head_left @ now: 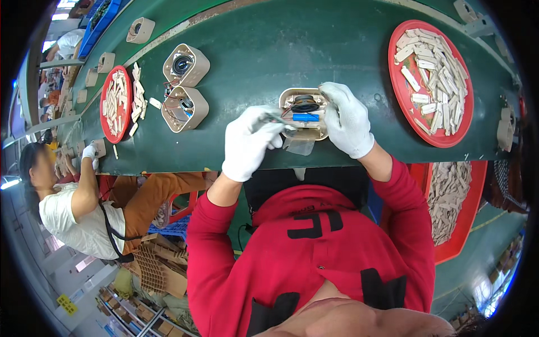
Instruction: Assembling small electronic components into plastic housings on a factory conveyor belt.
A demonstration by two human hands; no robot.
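In front of me on the green bench lies an open beige speaker housing (322, 135). Inside it are a black round speaker (304, 103) and a blue cylindrical battery (306, 118), with thin wires at the left side. My white-gloved left hand (247, 140) pinches a small dark piece (288, 128) that looks like a circuit board, over the housing's lower left corner. Gripping the housing's right side is my gloved right hand (349, 121), fingers at its upper right rim. A clear plastic piece (300, 146) sticks out below the housing.
Red trays of small white parts stand right (397, 90) and left (105, 106). Two more open speaker housings (193, 112) (199, 64) sit left. Below the bench edge at right is a red bin (474, 196) of similar parts. A co-worker (84, 208) sits at far left.
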